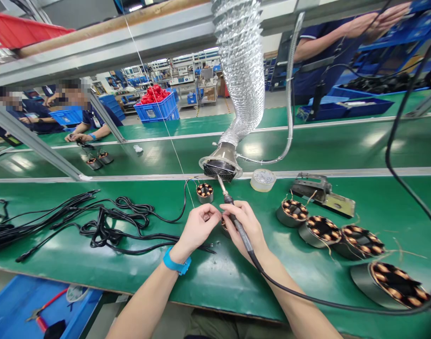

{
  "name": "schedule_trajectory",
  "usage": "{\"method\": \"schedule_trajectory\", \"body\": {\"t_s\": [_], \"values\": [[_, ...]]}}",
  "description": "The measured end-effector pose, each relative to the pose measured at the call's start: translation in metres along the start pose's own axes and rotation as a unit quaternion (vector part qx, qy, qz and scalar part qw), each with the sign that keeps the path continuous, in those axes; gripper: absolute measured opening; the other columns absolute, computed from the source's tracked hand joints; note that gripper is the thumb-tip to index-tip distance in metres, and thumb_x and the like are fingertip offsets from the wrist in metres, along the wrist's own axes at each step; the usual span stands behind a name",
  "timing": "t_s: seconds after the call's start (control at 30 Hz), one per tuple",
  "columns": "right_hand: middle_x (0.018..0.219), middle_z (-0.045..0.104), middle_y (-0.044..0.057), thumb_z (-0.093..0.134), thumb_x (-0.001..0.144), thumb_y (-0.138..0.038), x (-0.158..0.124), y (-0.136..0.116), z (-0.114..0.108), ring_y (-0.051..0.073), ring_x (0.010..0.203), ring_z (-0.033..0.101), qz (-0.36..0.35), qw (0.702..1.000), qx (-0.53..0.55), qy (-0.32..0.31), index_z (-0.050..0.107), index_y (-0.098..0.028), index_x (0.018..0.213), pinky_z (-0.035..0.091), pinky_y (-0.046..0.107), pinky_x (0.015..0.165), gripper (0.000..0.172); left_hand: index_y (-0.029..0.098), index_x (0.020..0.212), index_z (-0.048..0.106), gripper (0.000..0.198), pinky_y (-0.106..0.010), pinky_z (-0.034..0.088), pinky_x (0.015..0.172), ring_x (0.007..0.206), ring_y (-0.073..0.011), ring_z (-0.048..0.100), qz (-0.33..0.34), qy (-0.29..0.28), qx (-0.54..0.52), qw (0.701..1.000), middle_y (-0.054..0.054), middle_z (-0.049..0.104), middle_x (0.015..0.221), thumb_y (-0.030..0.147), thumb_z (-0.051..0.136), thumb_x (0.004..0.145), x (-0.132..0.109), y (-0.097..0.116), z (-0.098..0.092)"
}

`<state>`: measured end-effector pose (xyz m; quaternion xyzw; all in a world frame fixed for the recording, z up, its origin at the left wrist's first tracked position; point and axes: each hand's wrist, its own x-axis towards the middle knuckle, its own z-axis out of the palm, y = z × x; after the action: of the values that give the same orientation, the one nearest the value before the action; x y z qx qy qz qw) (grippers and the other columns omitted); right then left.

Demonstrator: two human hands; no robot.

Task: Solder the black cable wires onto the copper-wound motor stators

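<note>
In a big room full of blue bins, on a long green counter (307, 282) with black wires (106, 226) to the left, the right hand (245, 223) fingers pinch a soldering tool (233, 214) while the left hand (197, 228) fingers pinch a small copper coil (223, 227) sitting between both hands.

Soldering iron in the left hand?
No, the soldering iron is gripped in the right hand, its tip pointing up toward the fume extractor, while the left hand pinches a small part.
</note>
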<state>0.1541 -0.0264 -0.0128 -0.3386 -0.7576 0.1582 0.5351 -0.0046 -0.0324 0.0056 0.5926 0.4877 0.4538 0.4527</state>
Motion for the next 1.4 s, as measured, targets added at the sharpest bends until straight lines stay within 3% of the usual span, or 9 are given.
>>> {"method": "schedule_trajectory", "body": {"t_s": [0.2, 0.3, 0.67, 0.87, 1.07, 1.4], "values": [[0.1, 0.053, 0.004, 0.053, 0.09, -0.011, -0.001, -0.002, -0.003, 0.013, 0.085, 0.062, 0.003, 1.0, 0.008, 0.013, 0.058, -0.026, 0.12, 0.054, 0.024, 0.078, 0.033, 0.012, 0.071, 0.061, 0.037, -0.021, 0.021, 0.045, 0.047, -0.0049, 0.032, -0.107, -0.099, -0.014, 0.989, 0.004, 0.045, 0.057, 0.047, 0.062, 0.082, 0.001, 0.006, -0.008], [0.1, 0.054, 0.005, 0.052, 0.091, -0.013, -0.001, -0.004, -0.004, 0.014, 0.085, 0.063, 0.021, 1.0, 0.011, 0.011, 0.058, -0.026, 0.119, 0.055, 0.026, 0.078, 0.031, 0.012, 0.073, 0.061, 0.037, -0.022, 0.017, 0.043, 0.044, -0.0034, 0.031, -0.138, -0.116, -0.07, 0.981, 0.004, 0.047, 0.059, 0.048, 0.067, 0.078, 0.003, 0.005, -0.01], [0.1, 0.051, 0.005, 0.05, 0.092, -0.011, -0.003, -0.002, -0.005, 0.013, 0.086, 0.061, -0.009, 1.0, -0.01, -0.027, 0.057, -0.025, 0.12, 0.053, 0.026, 0.079, 0.032, 0.009, 0.073, 0.066, 0.034, -0.021, 0.022, 0.044, 0.045, -0.0027, 0.036, -0.127, -0.126, -0.122, 0.976, 0.0, 0.054, 0.064, 0.042, 0.071, 0.078, 0.005, -0.003, -0.015], [0.102, 0.051, 0.005, 0.048, 0.093, -0.012, -0.006, 0.0, -0.003, 0.012, 0.085, 0.061, -0.012, 0.999, -0.01, -0.045, 0.056, -0.026, 0.122, 0.053, 0.025, 0.079, 0.033, 0.011, 0.07, 0.061, 0.03, -0.019, 0.026, 0.041, 0.041, -0.0027, 0.038, -0.144, -0.104, -0.148, 0.973, 0.003, 0.051, 0.058, 0.039, 0.071, 0.077, 0.007, -0.007, -0.009], [0.101, 0.054, 0.005, 0.051, 0.091, -0.011, -0.004, -0.007, -0.004, 0.014, 0.086, 0.062, 0.027, 0.999, 0.001, -0.032, 0.057, -0.026, 0.118, 0.054, 0.026, 0.077, 0.032, 0.012, 0.066, 0.059, 0.027, -0.018, 0.023, 0.038, 0.037, -0.0028, 0.035, -0.149, -0.069, -0.152, 0.975, 0.006, 0.045, 0.049, 0.034, 0.073, 0.073, 0.006, -0.004, -0.005], [0.093, 0.058, 0.002, 0.064, 0.085, -0.019, -0.018, -0.01, -0.012, 0.015, 0.08, 0.062, 0.13, 0.99, 0.055, 0.018, 0.06, -0.025, 0.109, 0.054, 0.031, 0.079, 0.024, 0.011, 0.071, 0.062, 0.035, -0.019, 0.022, 0.04, 0.039, -0.0034, 0.036, -0.147, -0.079, -0.155, 0.974, 0.006, 0.046, 0.048, 0.043, 0.077, 0.071, 0.008, -0.011, -0.008]]}}
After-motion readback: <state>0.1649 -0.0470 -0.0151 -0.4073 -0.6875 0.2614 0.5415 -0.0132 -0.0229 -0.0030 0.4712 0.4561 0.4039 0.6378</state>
